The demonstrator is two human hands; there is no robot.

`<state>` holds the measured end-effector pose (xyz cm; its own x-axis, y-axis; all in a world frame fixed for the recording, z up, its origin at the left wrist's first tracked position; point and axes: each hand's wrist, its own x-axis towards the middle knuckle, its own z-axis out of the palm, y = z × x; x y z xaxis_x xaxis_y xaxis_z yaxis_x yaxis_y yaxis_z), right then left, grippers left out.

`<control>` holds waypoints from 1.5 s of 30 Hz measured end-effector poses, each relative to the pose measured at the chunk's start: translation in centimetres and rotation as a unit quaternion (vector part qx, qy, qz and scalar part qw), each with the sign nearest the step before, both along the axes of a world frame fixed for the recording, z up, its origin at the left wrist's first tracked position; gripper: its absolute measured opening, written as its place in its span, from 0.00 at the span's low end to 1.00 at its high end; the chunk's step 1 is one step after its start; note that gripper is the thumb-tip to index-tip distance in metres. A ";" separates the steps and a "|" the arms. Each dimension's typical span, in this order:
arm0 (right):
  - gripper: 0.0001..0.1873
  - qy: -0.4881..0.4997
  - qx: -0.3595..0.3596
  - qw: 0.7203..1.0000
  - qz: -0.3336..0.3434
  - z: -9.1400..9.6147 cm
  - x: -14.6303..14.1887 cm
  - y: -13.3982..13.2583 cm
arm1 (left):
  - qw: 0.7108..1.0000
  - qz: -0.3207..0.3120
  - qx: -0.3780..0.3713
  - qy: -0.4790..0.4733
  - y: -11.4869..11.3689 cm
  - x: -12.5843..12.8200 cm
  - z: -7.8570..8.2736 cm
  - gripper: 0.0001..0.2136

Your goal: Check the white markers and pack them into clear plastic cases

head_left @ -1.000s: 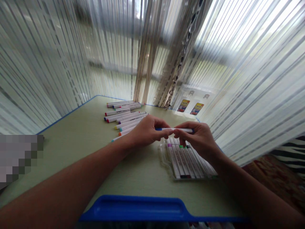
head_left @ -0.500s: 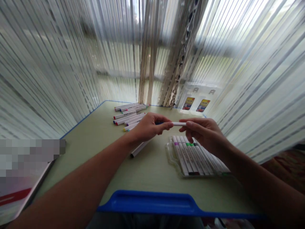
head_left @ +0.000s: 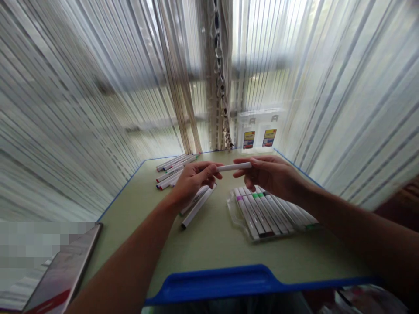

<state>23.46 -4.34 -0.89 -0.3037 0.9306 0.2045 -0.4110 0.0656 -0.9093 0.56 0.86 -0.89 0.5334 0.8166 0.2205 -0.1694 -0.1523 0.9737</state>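
A white marker (head_left: 233,167) is held level above the table between my two hands. My left hand (head_left: 200,178) pinches its left end, and my right hand (head_left: 266,171) has thumb and fingers closed on its right end. Below my right hand lies a clear plastic tray (head_left: 233,214) with a row of white markers (head_left: 262,213) in it, partly hidden by that hand and forearm. Under my left hand a black-tipped marker (head_left: 198,206) lies on the table beside another one. Behind that hand several loose markers (head_left: 175,168) with coloured ends are spread out.
The pale green table (head_left: 203,248) has a blue rim with a blue trough (head_left: 219,279) at the front edge. A clear plastic case (head_left: 258,131) with two labels stands at the back. String curtains (head_left: 131,87) hang around the table. A flat framed object (head_left: 65,270) is at lower left.
The view has turned to the right. My hands have drawn a little apart, so more of the white marker shows; the blue part by my left fingers is no longer visible.
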 end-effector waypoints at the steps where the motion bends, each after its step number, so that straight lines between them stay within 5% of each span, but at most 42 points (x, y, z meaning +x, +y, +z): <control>1: 0.15 0.007 -0.001 1.000 0.002 0.0 0.0 0.0 | 1.000 0.002 -0.009 -0.008 0.0 0.0 0.1 0.14; 13: 0.14 0.043 -0.022 0.997 -0.053 0.3 0.3 0.6 | 0.997 -0.008 -0.040 -0.063 0.2 -1.0 0.6 0.11; 27: 0.16 0.065 -0.194 0.975 -0.092 1.1 -0.1 0.8 | 0.991 -0.087 -0.027 -0.094 -0.6 -1.2 0.6 0.13; 45: 0.08 -0.001 -0.064 0.993 -0.097 -0.2 -0.1 0.7 | 0.998 0.062 -0.024 0.003 0.0 -0.5 -0.1 0.09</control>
<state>23.31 -3.65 -1.10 -0.1156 0.9901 0.0793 -0.3995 0.0268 -0.9163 0.06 0.91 -1.00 0.4290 0.8859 0.1763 -0.1458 -0.1247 0.9814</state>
